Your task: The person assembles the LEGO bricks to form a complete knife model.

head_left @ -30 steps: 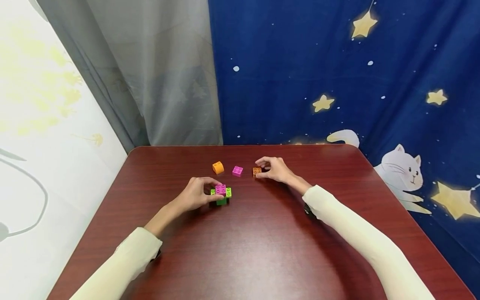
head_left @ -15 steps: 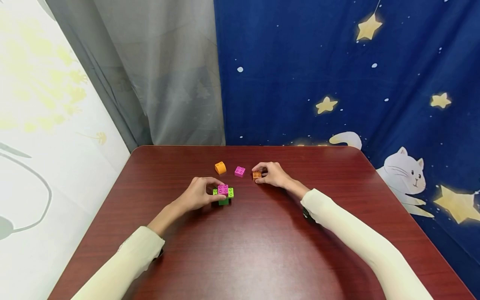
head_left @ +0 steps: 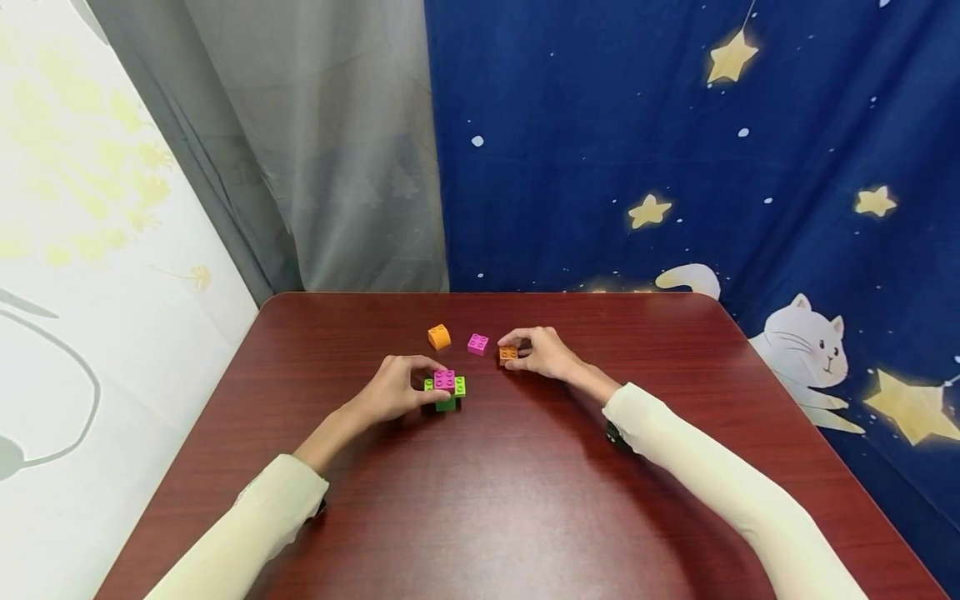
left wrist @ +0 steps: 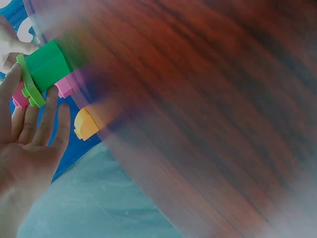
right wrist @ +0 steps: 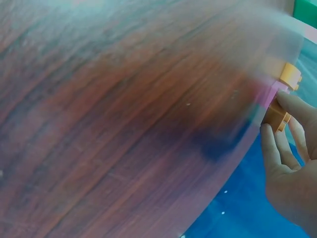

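My left hand (head_left: pixel 397 389) grips a small stack of toy bricks left of the table's middle. A magenta brick (head_left: pixel 444 380) tops the stack, above a lime green piece (head_left: pixel 460 386) and a darker green block (left wrist: pixel 48 65) at the bottom. Farther right, my right hand (head_left: pixel 546 353) pinches an orange-brown brick (head_left: pixel 508 353) between thumb and fingers, studs up. Between the hands and a little farther back lie a loose pink brick (head_left: pixel 477 343) and a yellow-orange brick with a curved side (head_left: pixel 438 336).
The dark red-brown wooden table (head_left: pixel 480 517) carries everything. A blue curtain (head_left: pixel 555 167) with stars and a cat hangs beyond its far edge, beside a grey curtain (head_left: pixel 345 167). Cream sleeves (head_left: pixel 697 458) cover both forearms.
My right fingers have closed round the orange-brown brick, which has shifted slightly left and toward me. My left hand still holds the stack in about the same place.
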{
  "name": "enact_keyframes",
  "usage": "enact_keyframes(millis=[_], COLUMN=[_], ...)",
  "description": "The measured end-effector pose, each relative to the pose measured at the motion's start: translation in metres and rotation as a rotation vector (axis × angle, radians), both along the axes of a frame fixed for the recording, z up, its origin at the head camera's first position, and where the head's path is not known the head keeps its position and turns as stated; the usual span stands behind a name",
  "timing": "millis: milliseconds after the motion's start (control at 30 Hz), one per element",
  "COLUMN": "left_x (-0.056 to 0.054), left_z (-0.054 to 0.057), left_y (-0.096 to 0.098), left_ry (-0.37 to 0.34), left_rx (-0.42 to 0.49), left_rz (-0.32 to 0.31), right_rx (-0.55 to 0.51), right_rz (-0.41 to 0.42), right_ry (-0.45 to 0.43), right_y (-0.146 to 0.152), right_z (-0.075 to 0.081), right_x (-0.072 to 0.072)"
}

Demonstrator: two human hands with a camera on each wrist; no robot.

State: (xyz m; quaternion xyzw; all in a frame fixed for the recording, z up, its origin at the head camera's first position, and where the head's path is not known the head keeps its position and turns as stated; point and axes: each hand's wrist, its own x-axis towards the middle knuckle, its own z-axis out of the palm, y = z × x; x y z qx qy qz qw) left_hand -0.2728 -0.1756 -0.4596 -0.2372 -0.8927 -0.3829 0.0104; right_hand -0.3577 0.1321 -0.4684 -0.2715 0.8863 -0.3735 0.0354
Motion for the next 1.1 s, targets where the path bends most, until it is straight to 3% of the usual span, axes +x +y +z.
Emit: enact_keyframes(millis=[533,1100], left_x=[-0.002,-0.002], left_z=[0.001,-0.001], left_y=[-0.001,0.000], left_ry=[0.009,0.011], left_rx=[-0.015,-0.017], left_rz=[-0.002,-0.003], right_rx=[-0.035,-0.099], right_rz=[0.090,0.151], right_ry=[0.025,0.009], right_y=[-0.018,-0.034], right_z=[0.023,0.030], right_x=[0.015,0.030])
